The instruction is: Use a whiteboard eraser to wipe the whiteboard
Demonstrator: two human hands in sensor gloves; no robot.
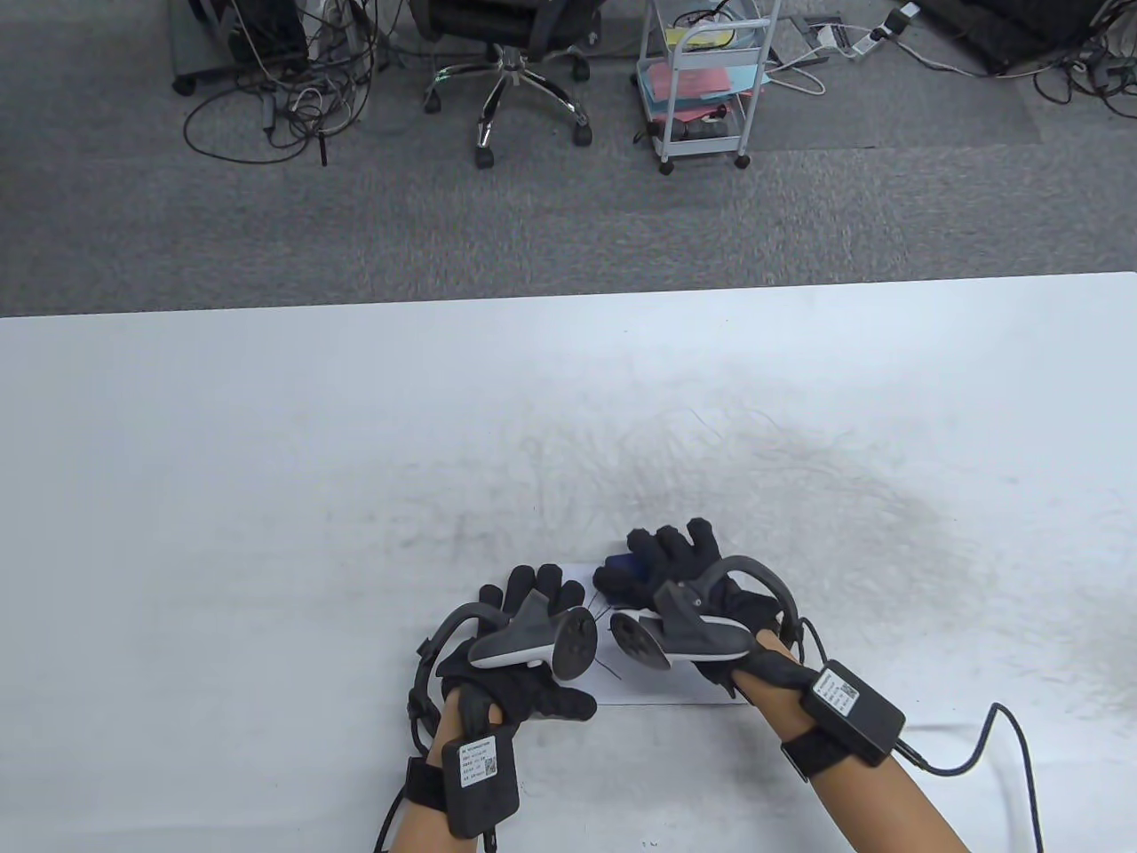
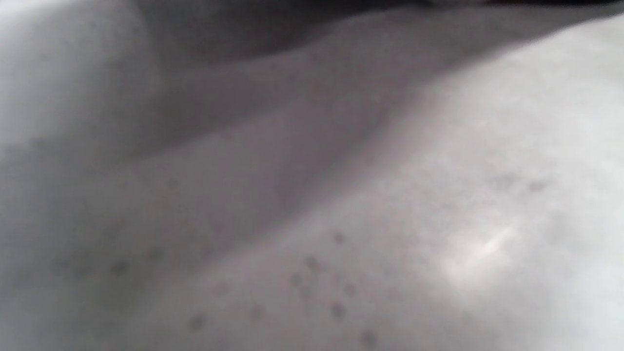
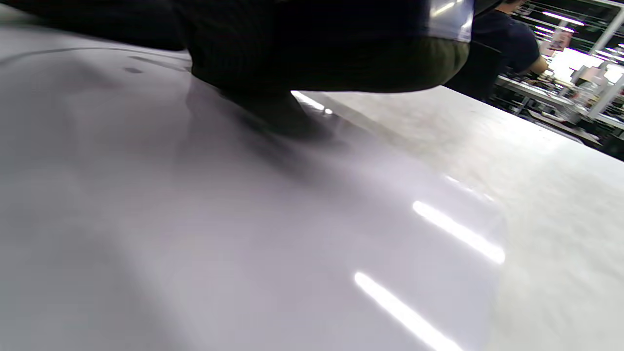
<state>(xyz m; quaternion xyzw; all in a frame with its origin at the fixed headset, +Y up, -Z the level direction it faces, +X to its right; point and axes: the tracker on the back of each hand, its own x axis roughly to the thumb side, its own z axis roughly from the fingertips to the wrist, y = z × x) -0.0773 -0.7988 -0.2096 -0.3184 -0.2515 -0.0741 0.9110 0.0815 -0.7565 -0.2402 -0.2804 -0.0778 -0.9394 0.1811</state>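
A small white whiteboard (image 1: 635,689) lies flat near the table's front edge, mostly hidden under both hands; a dark marker line shows on it. My right hand (image 1: 671,569) grips a blue whiteboard eraser (image 1: 622,565) and presses it on the board's far part. In the right wrist view the eraser (image 3: 341,63) sits dark on the glossy board (image 3: 243,219). My left hand (image 1: 524,613) rests flat on the board's left side. The left wrist view is a close blur of pale surface (image 2: 390,219).
The white table (image 1: 266,444) carries grey smudges around its middle and right (image 1: 799,498). A cable (image 1: 995,737) runs from my right wrist toward the front edge. Beyond the far edge stand an office chair (image 1: 524,80) and a white cart (image 1: 706,80) on the carpet.
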